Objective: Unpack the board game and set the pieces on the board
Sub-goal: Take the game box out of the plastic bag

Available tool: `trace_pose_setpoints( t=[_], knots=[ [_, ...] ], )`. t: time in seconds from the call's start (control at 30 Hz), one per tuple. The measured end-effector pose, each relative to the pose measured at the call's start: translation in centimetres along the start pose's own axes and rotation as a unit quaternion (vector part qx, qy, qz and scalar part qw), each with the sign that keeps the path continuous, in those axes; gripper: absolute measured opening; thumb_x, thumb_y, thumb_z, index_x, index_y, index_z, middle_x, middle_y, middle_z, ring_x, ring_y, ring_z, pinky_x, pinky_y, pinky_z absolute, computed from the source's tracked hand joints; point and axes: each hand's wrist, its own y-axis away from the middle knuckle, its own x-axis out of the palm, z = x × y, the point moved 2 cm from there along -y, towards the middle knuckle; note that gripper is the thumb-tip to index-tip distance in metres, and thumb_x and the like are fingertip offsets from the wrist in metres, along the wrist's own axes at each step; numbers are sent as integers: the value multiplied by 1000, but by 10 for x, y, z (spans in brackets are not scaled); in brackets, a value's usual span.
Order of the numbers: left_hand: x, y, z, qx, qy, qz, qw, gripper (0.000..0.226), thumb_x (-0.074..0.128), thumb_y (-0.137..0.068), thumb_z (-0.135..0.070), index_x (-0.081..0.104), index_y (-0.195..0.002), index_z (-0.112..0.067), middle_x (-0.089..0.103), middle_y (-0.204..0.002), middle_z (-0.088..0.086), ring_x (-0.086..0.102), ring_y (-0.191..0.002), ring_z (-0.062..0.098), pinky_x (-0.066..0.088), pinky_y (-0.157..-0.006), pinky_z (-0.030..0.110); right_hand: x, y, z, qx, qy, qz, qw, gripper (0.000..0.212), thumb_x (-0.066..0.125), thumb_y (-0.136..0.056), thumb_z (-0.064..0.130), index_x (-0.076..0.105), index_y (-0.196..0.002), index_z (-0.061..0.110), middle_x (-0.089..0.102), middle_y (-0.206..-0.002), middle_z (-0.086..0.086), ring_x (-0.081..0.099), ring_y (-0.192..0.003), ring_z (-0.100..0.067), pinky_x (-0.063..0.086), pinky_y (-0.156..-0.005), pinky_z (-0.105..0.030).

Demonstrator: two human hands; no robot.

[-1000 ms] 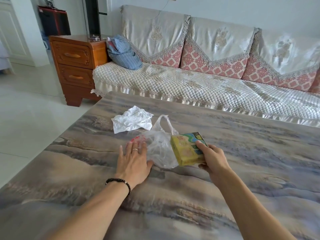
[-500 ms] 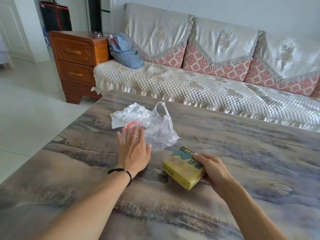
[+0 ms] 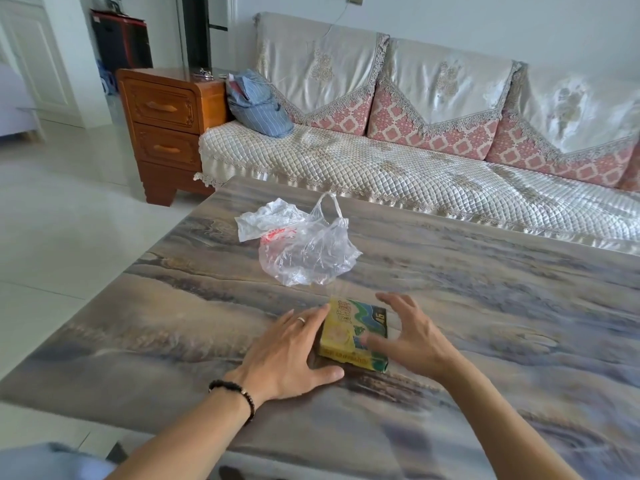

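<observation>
A small yellow and green game box lies flat on the marbled table, close to me. My left hand rests flat on the table with its fingertips against the box's left side. My right hand hovers at the box's right side, fingers spread, thumb over the lid, not gripping. Behind the box sits an empty clear plastic bag with red print. No board or pieces show.
A crumpled white bag lies behind the clear bag. A quilted sofa runs along the table's far edge, with a blue striped bundle on it. A wooden drawer cabinet stands at the left.
The box came out of the clear bag and was set down flat near me. My right hand let go of it. My left hand left the bag and moved to the box.
</observation>
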Motion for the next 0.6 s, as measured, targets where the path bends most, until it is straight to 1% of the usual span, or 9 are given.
trace_pose_setpoints(
  t=[0.07,0.17,0.23,0.3,0.4,0.47,0.53,0.57,0.6],
  knots=[
    [0,1,1,-4,2,-21,1000,100,50,-79,-74,8,-154,-23,25,-158,-6,25,-142,8,8,-120,26,7,3,3,-54,59,71,994,99,74,-67,56,25,-148,27,22,-150,6,35,-130,-13,34,-104,-25],
    [-2,1,-1,-13,9,-24,1000,102,52,-78,-75,8,-154,-23,29,-157,-6,29,-140,9,12,-118,24,9,3,5,-73,73,42,994,99,75,-61,55,32,-146,28,32,-142,9,41,-123,-11,37,-99,-22],
    [-1,2,0,-22,21,-30,999,102,53,-76,-76,9,-154,-26,35,-153,-6,36,-136,13,23,-114,25,7,3,8,-66,61,31,995,97,74,-59,62,37,-143,31,38,-132,11,43,-117,-10,38,-96,-23],
    [-2,3,2,-33,34,-40,998,105,52,-72,-82,10,-152,-30,45,-145,-5,43,-129,15,36,-105,27,8,4,11,-60,62,33,996,97,72,-57,68,38,-140,33,41,-124,12,44,-114,-10,38,-95,-25],
    [-4,4,4,-49,66,-39,996,110,55,-65,-86,13,-151,-33,52,-137,-3,48,-123,16,40,-97,27,10,7,16,-52,62,29,996,95,69,-55,75,39,-137,37,42,-117,12,43,-108,-8,37,-90,-23],
    [-5,3,4,-54,92,-38,994,109,61,-66,-80,13,-151,-34,51,-139,-2,48,-124,17,40,-98,27,9,7,17,-43,71,25,996,89,68,-58,75,42,-134,37,46,-115,10,45,-103,-7,37,-86,-23],
    [-6,3,7,-57,123,-44,990,108,68,-68,-72,12,-152,-35,51,-139,-3,49,-124,17,41,-98,30,0,3,18,-15,52,24,998,76,63,-64,74,52,-127,33,57,-113,8,54,-97,-9,43,-81,-26],
    [-6,3,7,-57,134,-48,988,106,70,-69,-68,11,-151,-36,53,-137,-4,50,-123,15,43,-98,31,-6,1,18,1,26,22,999,68,59,-67,75,58,-119,32,62,-107,7,59,-92,-10,46,-76,-27],
    [-6,3,7,-55,136,-51,988,103,70,-71,-65,11,-151,-37,53,-136,-7,50,-123,14,43,-98,31,-12,-2,17,15,-1,16,1000,56,54,-72,75,64,-104,30,64,-96,7,60,-82,-11,45,-68,-26]
  ],
)
